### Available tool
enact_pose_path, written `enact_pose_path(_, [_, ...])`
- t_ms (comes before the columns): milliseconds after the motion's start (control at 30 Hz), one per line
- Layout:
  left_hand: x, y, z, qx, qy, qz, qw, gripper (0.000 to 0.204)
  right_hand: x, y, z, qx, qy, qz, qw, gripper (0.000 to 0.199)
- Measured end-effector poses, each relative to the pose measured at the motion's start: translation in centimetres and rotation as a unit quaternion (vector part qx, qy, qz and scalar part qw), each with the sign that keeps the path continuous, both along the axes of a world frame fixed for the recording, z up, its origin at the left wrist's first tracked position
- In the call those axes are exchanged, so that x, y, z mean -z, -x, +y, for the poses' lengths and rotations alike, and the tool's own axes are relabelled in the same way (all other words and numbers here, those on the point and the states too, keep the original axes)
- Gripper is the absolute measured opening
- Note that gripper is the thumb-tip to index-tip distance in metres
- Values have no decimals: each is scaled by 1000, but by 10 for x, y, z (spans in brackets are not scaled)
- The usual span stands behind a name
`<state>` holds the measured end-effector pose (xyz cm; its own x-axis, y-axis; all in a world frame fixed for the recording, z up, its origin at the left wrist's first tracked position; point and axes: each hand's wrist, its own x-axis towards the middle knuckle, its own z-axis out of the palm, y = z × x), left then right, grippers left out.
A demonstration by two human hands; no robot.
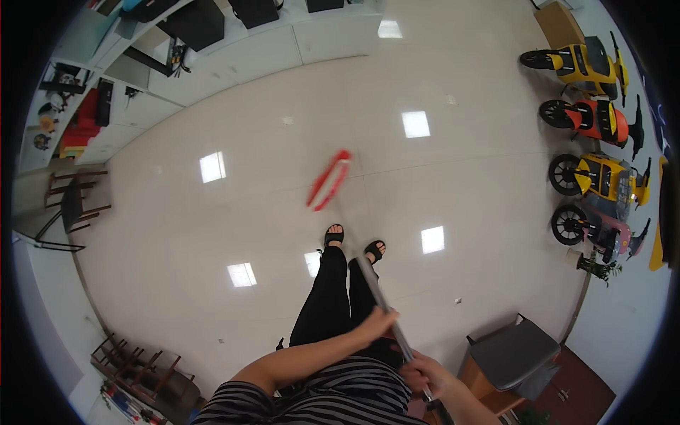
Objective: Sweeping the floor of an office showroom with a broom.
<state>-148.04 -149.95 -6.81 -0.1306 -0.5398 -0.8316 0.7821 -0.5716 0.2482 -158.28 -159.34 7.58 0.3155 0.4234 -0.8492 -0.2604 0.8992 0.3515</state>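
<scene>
Red mop head (pixel 329 180) on floor (pixel 212 234); both hands grip handle (pixel 382 304).

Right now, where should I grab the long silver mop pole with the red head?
Grip the long silver mop pole near its top end, coming from above, where the left hand and right hand hold it. It slants away toward the red mop head on the floor.

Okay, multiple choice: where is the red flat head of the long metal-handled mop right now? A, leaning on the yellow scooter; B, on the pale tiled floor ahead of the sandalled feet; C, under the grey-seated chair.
B: the red mop head lies on the glossy pale tiled floor just beyond the black-sandalled feet, clear of scooters and chair.
</scene>
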Motion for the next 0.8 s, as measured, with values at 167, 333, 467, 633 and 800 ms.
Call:
enact_pose_path(167, [66,-73,65,-190,-192,-50,961,24,134,-71,20,-107,-30,-188,976,26])
enact_pose_path(333, [170,-162,169,-312,-230,-115,915,22,232,-189,94,-162,-145,-175,960,19])
enact_pose_path(467, [192,-138,120,-128,-233,-94,959,28,259,-140,53,-188,25,-241,952,19])
enact_pose_path(633, [157,17,-53,-71,-156,-54,984,27,173,9,-88,-188,82,-58,977,7])
enact_pose_path(800, [89,115,-135,85,-77,13,993,34,70,108,-130,11,3,61,998,19])
